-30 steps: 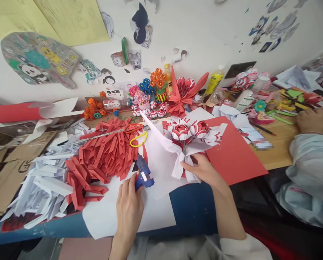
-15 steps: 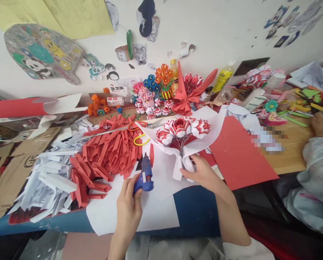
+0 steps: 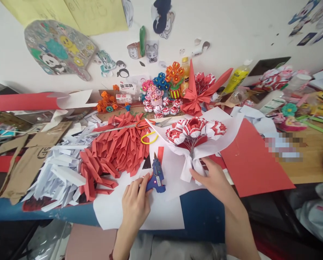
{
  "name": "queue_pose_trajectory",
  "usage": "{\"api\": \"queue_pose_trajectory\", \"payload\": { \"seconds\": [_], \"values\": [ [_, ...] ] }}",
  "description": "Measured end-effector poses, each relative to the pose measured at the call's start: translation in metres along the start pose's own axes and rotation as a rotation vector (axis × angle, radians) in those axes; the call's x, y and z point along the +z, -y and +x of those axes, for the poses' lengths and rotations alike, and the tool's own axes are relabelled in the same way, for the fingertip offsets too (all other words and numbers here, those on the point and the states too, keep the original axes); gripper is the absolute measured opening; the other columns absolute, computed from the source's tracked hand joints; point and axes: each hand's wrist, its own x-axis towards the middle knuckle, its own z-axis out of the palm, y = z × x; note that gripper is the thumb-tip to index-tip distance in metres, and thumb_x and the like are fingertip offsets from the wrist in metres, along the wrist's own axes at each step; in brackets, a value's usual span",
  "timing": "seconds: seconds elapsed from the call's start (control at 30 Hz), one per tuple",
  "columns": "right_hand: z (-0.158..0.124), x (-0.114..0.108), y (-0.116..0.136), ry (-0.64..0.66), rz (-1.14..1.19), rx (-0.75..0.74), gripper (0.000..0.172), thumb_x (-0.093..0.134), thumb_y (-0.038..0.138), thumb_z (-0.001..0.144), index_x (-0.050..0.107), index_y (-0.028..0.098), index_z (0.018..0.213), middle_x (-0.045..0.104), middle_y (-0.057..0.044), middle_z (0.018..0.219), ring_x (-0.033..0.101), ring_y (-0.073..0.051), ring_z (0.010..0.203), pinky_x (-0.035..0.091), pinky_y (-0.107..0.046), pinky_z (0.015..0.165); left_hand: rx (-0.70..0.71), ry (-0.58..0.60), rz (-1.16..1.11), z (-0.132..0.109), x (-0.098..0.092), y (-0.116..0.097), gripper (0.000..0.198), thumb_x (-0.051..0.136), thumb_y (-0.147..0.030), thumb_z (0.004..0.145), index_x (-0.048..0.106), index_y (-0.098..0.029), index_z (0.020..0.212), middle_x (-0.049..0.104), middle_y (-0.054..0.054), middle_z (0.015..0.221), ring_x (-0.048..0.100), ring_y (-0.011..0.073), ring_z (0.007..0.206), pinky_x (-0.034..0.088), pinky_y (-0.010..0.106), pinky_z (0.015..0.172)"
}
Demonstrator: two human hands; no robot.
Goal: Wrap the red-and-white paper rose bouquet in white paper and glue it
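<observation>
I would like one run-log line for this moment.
left hand: holds blue glue gun; right hand: holds white-wrapped bouquet at base; near gun: folded red paper pieces

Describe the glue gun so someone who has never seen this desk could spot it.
Find the big heap of folded red paper strips. Just right of it, over white paper, the glue gun touches the left grip. Unlike the paper around it, it is dark blue, with a pointed nozzle.
</observation>
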Motion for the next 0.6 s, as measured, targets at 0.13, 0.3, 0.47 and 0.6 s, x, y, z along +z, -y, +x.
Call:
{"api": "queue_pose_trajectory", "payload": {
  "seconds": [0.13, 0.3, 0.47, 0.6],
  "values": [
    [-0.012, 0.001, -0.004, -0.162, -0.051, 0.008, 0.037, 0.068, 0.038, 0.078, 0.06, 0.023, 0.11, 0.071, -0.008, 0.099, 0.069, -0.026, 0.085, 0.055, -0.036, 0.075, -0.021, 0.002, -0.037, -0.004, 0.002, -0.004, 0.047, 0.051, -0.018, 0.096, 0.047, -0.02, 0.143, 0.063, 0.012, 0.108, 0.061, 0.0236, 0.094, 0.049, 0.034, 0.078],
    [-0.022, 0.005, -0.012, -0.235, -0.044, 0.012, 0.035, 0.067, 0.038, 0.08, 0.06, 0.023, 0.11, 0.071, -0.008, 0.101, 0.069, -0.027, 0.091, 0.054, -0.037, 0.078, -0.051, 0.006, -0.079, -0.008, 0.004, -0.006, 0.047, 0.052, -0.019, 0.095, 0.048, -0.021, 0.141, 0.064, 0.011, 0.111, 0.062, 0.0243, 0.097, 0.05, 0.035, 0.081],
    [-0.01, 0.002, -0.015, -0.238, 0.035, -0.032, 0.04, 0.065, 0.035, 0.08, 0.058, 0.023, 0.118, 0.07, -0.009, 0.106, 0.068, -0.027, 0.096, 0.054, -0.039, 0.085, -0.038, -0.001, -0.086, -0.01, 0.005, -0.01, 0.046, 0.054, -0.02, 0.095, 0.049, -0.021, 0.141, 0.066, 0.011, 0.11, 0.062, 0.024, 0.095, 0.049, 0.035, 0.081],
    [0.0, 0.0, -0.02, -0.261, 0.083, -0.062, 0.042, 0.064, 0.034, 0.081, 0.058, 0.022, 0.12, 0.07, -0.01, 0.112, 0.067, -0.028, 0.102, 0.053, -0.041, 0.09, -0.033, -0.025, -0.089, -0.009, 0.005, -0.013, 0.045, 0.053, -0.02, 0.095, 0.05, -0.021, 0.14, 0.066, 0.011, 0.111, 0.062, 0.0243, 0.098, 0.049, 0.035, 0.083]
  ]
}}
